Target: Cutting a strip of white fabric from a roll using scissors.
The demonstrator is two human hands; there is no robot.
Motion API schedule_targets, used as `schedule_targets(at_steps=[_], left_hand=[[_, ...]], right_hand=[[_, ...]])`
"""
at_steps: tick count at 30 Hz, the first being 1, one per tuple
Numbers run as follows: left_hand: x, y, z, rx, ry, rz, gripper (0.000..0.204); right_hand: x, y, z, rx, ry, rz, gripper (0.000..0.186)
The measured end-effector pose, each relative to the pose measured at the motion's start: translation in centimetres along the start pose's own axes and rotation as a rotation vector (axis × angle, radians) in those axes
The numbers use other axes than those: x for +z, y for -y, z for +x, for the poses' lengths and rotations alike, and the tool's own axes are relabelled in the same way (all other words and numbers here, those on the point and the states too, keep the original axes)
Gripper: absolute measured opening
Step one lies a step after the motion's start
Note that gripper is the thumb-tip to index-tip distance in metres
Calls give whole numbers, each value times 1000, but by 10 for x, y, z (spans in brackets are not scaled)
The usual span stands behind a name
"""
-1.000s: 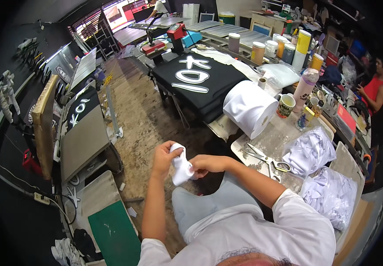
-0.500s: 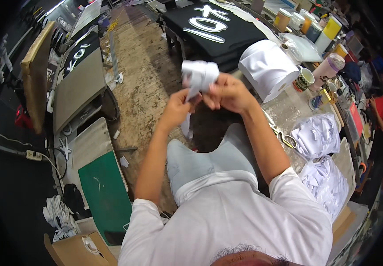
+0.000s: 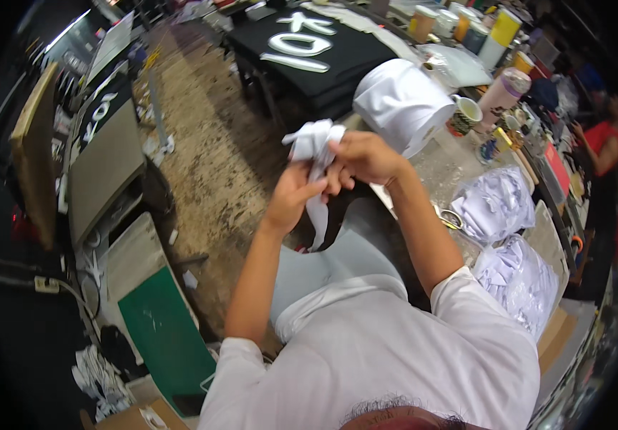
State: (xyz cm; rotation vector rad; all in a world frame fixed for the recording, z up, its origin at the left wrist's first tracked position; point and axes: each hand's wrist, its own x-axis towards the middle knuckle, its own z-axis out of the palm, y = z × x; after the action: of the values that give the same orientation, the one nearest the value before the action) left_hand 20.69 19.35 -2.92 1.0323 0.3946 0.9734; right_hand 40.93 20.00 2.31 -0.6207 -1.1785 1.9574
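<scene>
A crumpled strip of white fabric (image 3: 312, 147) is held up in front of me, with a tail of it hanging down toward my lap. My left hand (image 3: 291, 197) grips the strip from below. My right hand (image 3: 363, 159) closes around it from the right, fingers curled over the cloth. Both hands touch each other around the fabric. A large roll of white material (image 3: 402, 100) stands on the worktable (image 3: 445, 168) just right of my hands.
Two bags of white pieces (image 3: 495, 204) and scissors (image 3: 452, 218) lie on the table at right, with a mug (image 3: 464, 115) and several cups behind. A black printed shirt (image 3: 309, 50) lies on a far table. A green board (image 3: 162, 333) leans at lower left. Another person (image 3: 599, 147) sits at far right.
My hands have kept working the white strip, which now hangs longer below my left hand. My view has shifted, so the hands sit a little lower and more central.
</scene>
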Motion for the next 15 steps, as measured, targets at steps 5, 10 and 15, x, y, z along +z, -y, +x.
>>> schedule_targets(at_steps=[5,10,15], left_hand=[[-9,-22,0,100,86,218,97],[-2,-18,3,0,-73,422,54],[-6,-22,0,140,-219,361,39]], right_hand=[[15,-19,-1,132,11,-256,35],[23,-31,0,-25,-286,-204,33],[16,-41,18,-484,-468,-262,36]])
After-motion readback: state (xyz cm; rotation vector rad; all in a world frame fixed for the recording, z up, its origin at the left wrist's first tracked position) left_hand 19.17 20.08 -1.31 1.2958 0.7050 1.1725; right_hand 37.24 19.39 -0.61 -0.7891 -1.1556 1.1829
